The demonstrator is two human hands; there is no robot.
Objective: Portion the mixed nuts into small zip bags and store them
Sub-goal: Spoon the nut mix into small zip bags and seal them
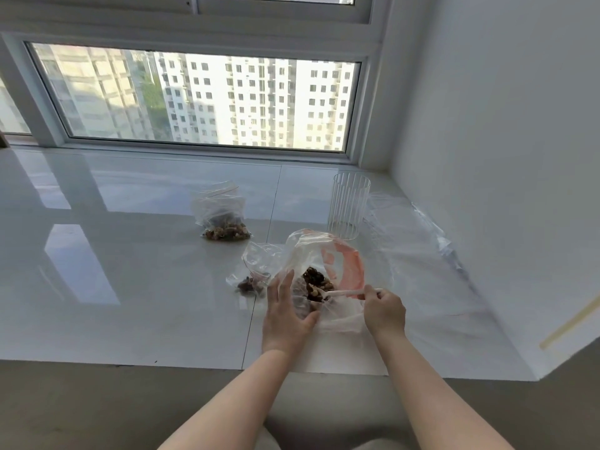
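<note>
Both forearms reach in from the near edge over the glossy white sill (pixel 130 287). Right hand (pixel 384 311): fingers curled, pinching the handle of a white plastic spoon (pixel 347 292); spoon bowl is down among the mixed nuts (pixel 316 284). Left hand (pixel 285 315): fingers straight and spread, thumb out, pressed flat against the near side of the big nut bag (pixel 324 254), holding nothing. That bag stands open, clear plastic with an orange-pink print, nuts heaped at its bottom.

Just left of it, touching, a small zip bag (pixel 256 271) lies slumped with a few nuts inside. Farther back, well apart, a filled zip bag (pixel 222 216). Behind the nut bag on the right, a ribbed clear glass (pixel 349 206) stands upright; beside it, a flat pile of clear plastic (pixel 412 238) runs along the wall.
</note>
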